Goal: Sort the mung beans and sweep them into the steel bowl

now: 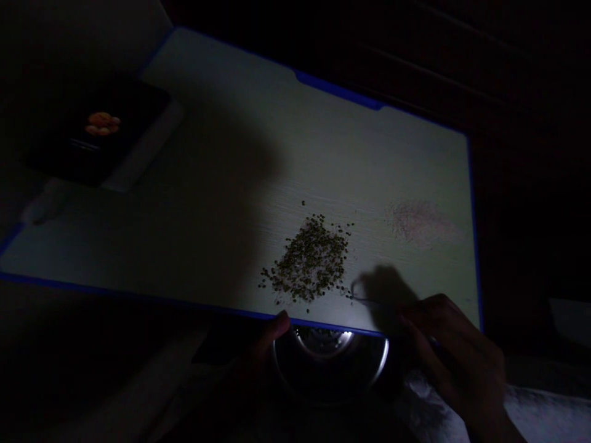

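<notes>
As my head view lists: one heap of small green beans [314, 258] on blue-rimmed bench [360, 147], left of right hand [466, 354], fingers [409, 312] pinching thin utensil [372, 301]; left hand [266, 343] nearer, at bench edge by metal bowl [383, 362], grip I cannot tell.

No word, brand or number can be read with certainty. The one piece of lettering that shows is a short, thin white line of print [85, 144] on the dark upper face of a black, box-like rectangular object with pale sides [122, 147], which sits at the left end of a pale, flat rectangular board with a blue rim [369, 154]. The print stands just below a small round-edged orange-brown picture [102, 123] on that same black face; its letters are too small, dim and blurred to make out.
</notes>
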